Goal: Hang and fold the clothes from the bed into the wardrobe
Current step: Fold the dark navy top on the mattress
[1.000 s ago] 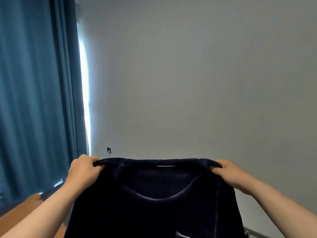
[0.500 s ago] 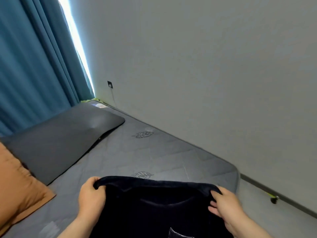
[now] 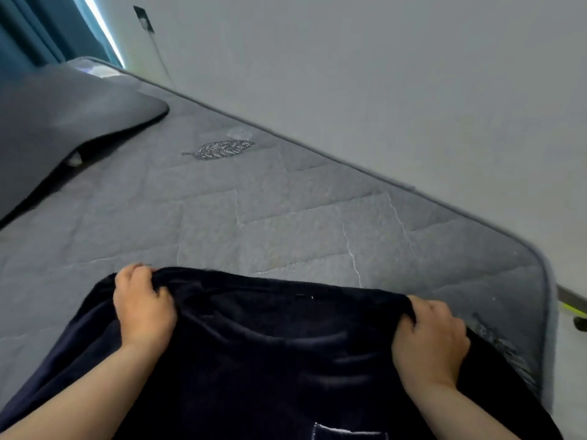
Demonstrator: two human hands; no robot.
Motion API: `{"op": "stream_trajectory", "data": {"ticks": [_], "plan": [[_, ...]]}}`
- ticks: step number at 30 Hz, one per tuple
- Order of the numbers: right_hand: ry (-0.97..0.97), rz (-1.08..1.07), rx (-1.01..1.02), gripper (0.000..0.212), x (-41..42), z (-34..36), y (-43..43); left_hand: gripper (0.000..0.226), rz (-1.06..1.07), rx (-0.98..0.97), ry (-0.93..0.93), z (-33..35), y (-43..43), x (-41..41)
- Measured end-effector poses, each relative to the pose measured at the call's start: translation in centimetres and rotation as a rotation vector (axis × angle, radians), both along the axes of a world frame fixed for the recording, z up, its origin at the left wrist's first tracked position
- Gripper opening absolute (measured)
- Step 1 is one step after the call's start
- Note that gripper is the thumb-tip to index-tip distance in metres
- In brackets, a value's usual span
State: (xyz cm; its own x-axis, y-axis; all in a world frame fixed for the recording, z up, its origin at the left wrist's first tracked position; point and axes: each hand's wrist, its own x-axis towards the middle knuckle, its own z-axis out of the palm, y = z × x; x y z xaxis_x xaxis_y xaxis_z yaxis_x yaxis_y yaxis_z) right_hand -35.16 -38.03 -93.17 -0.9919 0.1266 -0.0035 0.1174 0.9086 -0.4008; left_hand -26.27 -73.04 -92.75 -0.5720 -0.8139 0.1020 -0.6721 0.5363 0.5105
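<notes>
A dark navy top [image 3: 273, 354] lies spread across the near part of the grey quilted bed [image 3: 286, 217], its neckline facing away from me and a small pocket with a pale edge near the bottom of the view. My left hand [image 3: 143, 309] grips its left shoulder, fingers curled into the cloth. My right hand [image 3: 428, 338] grips the right shoulder the same way. The lower part of the top runs out of view. No wardrobe shows.
A dark grey pillow [image 3: 63, 128] lies at the far left of the bed. A grey wall [image 3: 381, 74] runs along the bed's far side, with a socket and cable [image 3: 143, 17]. Blue curtains [image 3: 28, 30] hang at the top left. A green object [image 3: 571, 309] lies on the floor at right.
The top has come down from in front of the wall to the bed, both hands still gripping its shoulders. My view has tilted down, so the bed now fills the frame.
</notes>
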Motion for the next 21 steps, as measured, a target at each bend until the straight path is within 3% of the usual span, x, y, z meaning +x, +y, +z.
{"op": "stream_trajectory", "data": {"ticks": [9, 13, 21], "plan": [[0.083, 0.056, 0.178, 0.021, -16.9, -0.9, -3.8, 0.031, -0.081, -0.238, -0.155, -1.3, -5.8, -18.8], [0.086, 0.034, 0.219, 0.02, -20.1, -1.9, -5.2, 0.028, -0.098, -0.35, -0.209, -2.2, -7.6, -23.3], [0.112, -0.003, 0.303, 0.018, -21.5, -2.3, -6.1, 0.02, -0.165, -0.375, -0.266, -2.5, -9.4, -26.3]]}}
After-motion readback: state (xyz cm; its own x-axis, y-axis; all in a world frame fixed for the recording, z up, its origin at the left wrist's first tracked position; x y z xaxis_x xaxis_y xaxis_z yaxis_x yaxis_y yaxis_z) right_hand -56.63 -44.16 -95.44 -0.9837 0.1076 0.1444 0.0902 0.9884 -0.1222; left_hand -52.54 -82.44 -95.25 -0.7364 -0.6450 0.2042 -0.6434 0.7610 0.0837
